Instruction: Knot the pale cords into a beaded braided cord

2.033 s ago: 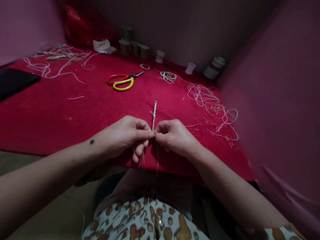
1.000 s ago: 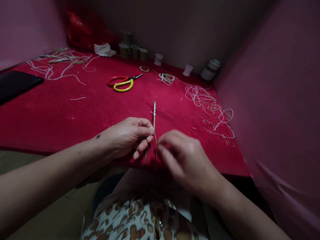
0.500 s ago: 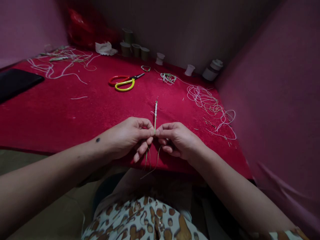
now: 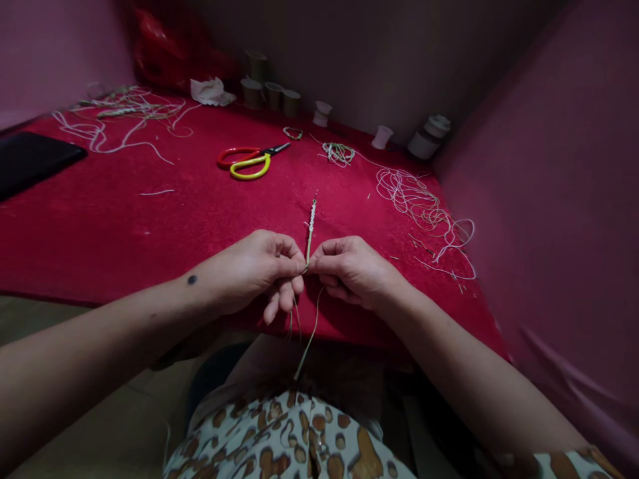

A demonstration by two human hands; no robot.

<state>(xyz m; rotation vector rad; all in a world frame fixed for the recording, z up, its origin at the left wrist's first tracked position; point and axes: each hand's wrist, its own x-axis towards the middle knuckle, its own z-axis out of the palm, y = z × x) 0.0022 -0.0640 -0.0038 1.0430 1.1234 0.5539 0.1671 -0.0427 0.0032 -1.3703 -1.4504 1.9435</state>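
A thin braided cord [image 4: 312,223], white at its upper part and green lower down, lies on the red cloth and runs down to my fingertips. My left hand [image 4: 272,269] pinches its lower end between thumb and index finger, with the other fingers loosely curled. Close beside it, my right hand [image 4: 347,269] pinches a green strand at the same spot. Loose thread ends [image 4: 312,339] hang below both hands past the table edge. The exact knot between the fingertips is too small to make out.
Scissors [image 4: 251,166] with red and yellow handles lie beyond my hands. Tangled threads [image 4: 407,193] lie at right, more [image 4: 124,120] at back left. Spools [image 4: 322,113] and a white bottle [image 4: 428,138] stand at the back. A black flat object [image 4: 37,163] lies at left.
My fingertips have moved slightly apart at the cord's lower end. The loose strand below my right hand hangs lower and straighter. The view has shifted a little.
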